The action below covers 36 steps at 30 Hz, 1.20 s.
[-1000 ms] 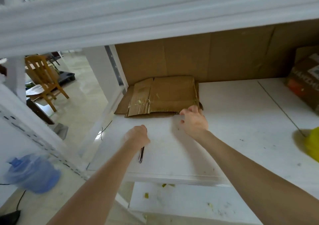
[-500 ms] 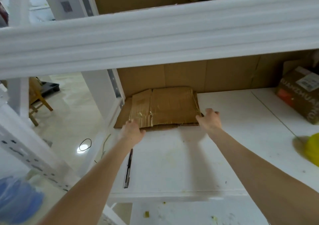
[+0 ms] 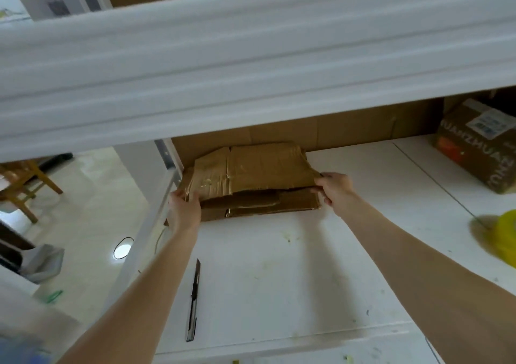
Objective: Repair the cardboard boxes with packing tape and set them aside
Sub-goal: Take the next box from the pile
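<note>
Flattened cardboard boxes (image 3: pixel 265 168), patched with shiny tape, lie stacked at the bench's (image 3: pixel 307 280) back-left corner. The left hand (image 3: pixel 184 210) grips their near-left corner, and the right hand (image 3: pixel 336 189) pinches the top piece's right edge. At the back-right edge, a brown carton (image 3: pixel 480 151) shows the letters "UANZHUA"; its white label is unreadable.

A brown cardboard box (image 3: pixel 480 151) at the far right of the white shelf (image 3: pixel 279 280) carries pale capital letters along its near side. They run at a slant and read "UANZHUA", with the ends of the word cut off or blurred. More letters turn the corner but are too smeared to read. On its top sits a white label (image 3: pixel 491 123) with blue print, too small to make out.
</note>
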Tool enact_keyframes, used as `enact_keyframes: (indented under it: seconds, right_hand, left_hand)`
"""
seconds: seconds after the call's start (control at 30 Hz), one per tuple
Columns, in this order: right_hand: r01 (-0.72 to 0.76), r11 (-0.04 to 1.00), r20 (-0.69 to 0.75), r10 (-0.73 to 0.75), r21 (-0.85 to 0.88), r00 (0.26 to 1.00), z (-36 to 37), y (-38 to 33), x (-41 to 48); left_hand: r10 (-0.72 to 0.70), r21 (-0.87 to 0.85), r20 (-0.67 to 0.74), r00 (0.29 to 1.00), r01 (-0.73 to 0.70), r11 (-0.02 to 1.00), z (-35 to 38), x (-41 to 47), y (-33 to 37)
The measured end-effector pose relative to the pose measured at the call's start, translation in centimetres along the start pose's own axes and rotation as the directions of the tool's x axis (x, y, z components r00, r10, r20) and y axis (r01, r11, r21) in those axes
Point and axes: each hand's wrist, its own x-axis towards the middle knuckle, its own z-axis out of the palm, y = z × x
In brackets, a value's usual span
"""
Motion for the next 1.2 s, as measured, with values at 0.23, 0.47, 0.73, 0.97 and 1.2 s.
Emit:
enact_keyframes:
  seconds: [0.23,0.47,0.73,0.97,1.2]
  right_hand:
    - [0.009,0.958,-0.012,-0.006,0.286,1.000,-4.5,-1.1,-2.7]
    - [0.095,0.994,0.060,-0.092,-0.050,0.994,-12.6,1.3,-5.2]
    - [0.182,0.977,0.086,-0.192,0.107,0.978,-17.7,1.4,-7.5]
    - [0.325,0.927,0.106,-0.349,0.188,0.931,-19.0,0.7,-9.0]
    - [0.479,0.871,0.101,-0.489,0.110,0.866,-19.6,2.0,-9.7]
  left_hand:
    - [-0.099,-0.420,0.155,0.983,0.157,0.894,-0.2,-0.4,3.4]
    - [0.133,-0.388,0.487,0.863,0.078,0.918,-1.3,-5.3,2.4]
    - [0.243,-0.377,0.581,0.776,-0.008,0.926,-0.5,-13.5,1.7]
    - [0.332,-0.349,0.443,0.833,-0.181,0.919,0.3,-18.1,4.2]
    - [0.449,-0.113,0.559,0.697,-0.473,0.874,0.6,-19.9,3.9]
